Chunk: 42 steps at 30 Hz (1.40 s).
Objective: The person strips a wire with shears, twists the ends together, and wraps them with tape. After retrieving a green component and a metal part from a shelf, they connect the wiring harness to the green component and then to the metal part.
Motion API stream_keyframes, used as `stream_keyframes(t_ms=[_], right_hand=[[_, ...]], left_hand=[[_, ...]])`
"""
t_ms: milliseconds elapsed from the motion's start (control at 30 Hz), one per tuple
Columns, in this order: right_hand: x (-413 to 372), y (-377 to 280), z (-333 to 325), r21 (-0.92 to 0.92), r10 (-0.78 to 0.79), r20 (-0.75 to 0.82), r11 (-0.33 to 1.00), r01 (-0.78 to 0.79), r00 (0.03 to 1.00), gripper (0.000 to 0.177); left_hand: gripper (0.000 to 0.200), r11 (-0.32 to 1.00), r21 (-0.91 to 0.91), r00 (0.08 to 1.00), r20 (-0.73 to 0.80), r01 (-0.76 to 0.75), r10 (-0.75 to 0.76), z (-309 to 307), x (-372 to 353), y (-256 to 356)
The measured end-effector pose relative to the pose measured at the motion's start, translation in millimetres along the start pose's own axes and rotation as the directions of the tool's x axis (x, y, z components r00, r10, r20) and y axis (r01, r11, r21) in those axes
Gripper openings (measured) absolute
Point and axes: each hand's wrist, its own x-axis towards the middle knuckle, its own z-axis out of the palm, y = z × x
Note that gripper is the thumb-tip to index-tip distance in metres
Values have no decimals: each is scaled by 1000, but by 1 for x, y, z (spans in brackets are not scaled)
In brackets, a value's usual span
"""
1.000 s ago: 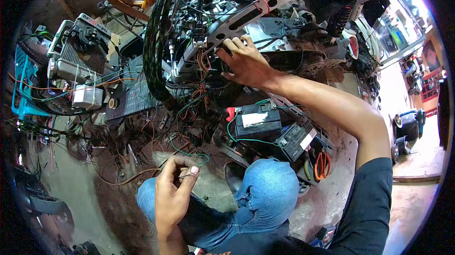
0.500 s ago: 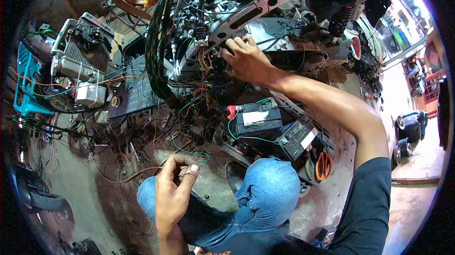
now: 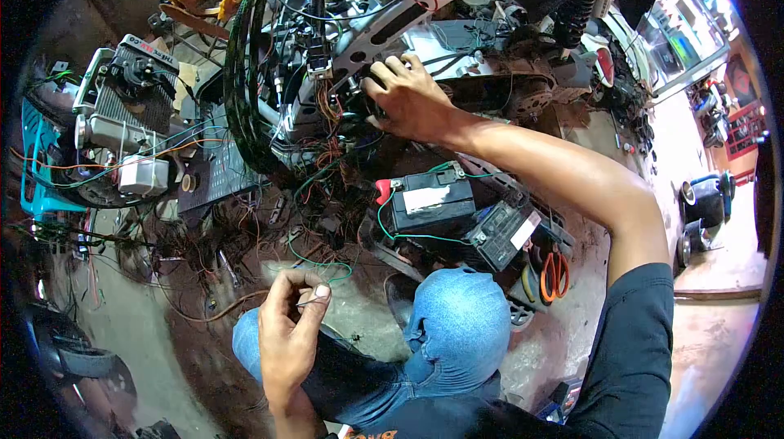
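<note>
Low in the view, my left hand [image 3: 286, 337] is raised over my left knee, thumb and fingers pinched on a thin, pale metal-looking piece [image 3: 307, 302]. Its exact kind is too small to tell. My right hand [image 3: 411, 100] reaches forward to the silver motorcycle frame [image 3: 392, 29], fingers curled beside the dark parts under it. The fingertips are partly hidden, so whatever they grip cannot be made out. Just left of that hand hang a wire bundle [image 3: 331, 104] and a connector block [image 3: 318, 63]. A thick black-sleeved wiring harness [image 3: 242, 88] droops further left.
Two batteries, one with a red terminal cover [image 3: 433, 200] and another [image 3: 505, 235], lie before my knees. Orange-handled scissors [image 3: 555, 276] are beside them. A radiator [image 3: 140, 84], teal plastic part [image 3: 39, 153] and tangled loose wires [image 3: 220, 243] spread to the left.
The whole scene has shifted slightly left and up as the view moved. Both hands keep nearly the same poses; my left hand still pinches the thin piece.
</note>
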Motion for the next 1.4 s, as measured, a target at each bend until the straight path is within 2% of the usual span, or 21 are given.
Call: stream_keyframes(t_ms=[133,233,333,433,533,567,733,867,900,1033,1133,1267,1400], right_hand=[[-2,-1,-2,17,-2,18,1000,1,1000,61],[-2,-1,0,15,2,33,1000,-3,999,64],[0,1,4,12,-66,-28,998,66,997,55],[0,2,6,-74,-143,-33,987,140,989,51],[5,2,8,-126,-138,-25,983,133,990,48],[6,7,8,-119,-177,-39,978,172,983,34],[5,21,20,-141,-276,-106,955,260,955,25],[0,14,27,-54,-156,-106,987,151,982,28],[0,13,28,-30,-136,-104,991,134,985,29],[4,11,27,33,-56,-65,998,58,996,30],[8,11,22,62,-29,63,998,25,998,55],[10,12,23,154,4,59,988,-13,998,47],[14,11,24,138,54,138,988,-73,989,44]], left_hand=[[9,998,18,997,-30,-68,69,3,1,0],[9,998,3,998,-29,-62,62,2,0,-3],[9,996,19,996,-29,-82,82,2,-1,-2],[9,995,28,995,-28,-99,100,1,-1,-4],[9,995,0,995,-30,-97,97,2,-1,-7],[9,997,-2,996,-32,-83,82,1,-1,-6],[10,1000,15,999,-47,-21,21,3,-3,5],[10,1000,-18,998,-59,-13,11,8,-1,2],[10,999,29,998,-57,-33,34,8,1,1],[9,1000,9,999,-36,15,-15,9,6,1],[8,1000,7,999,-40,16,-15,11,9,5],[7,1000,22,999,-41,8,-8,11,11,2],[8,1000,30,999,-51,2,0,11,11,0]])
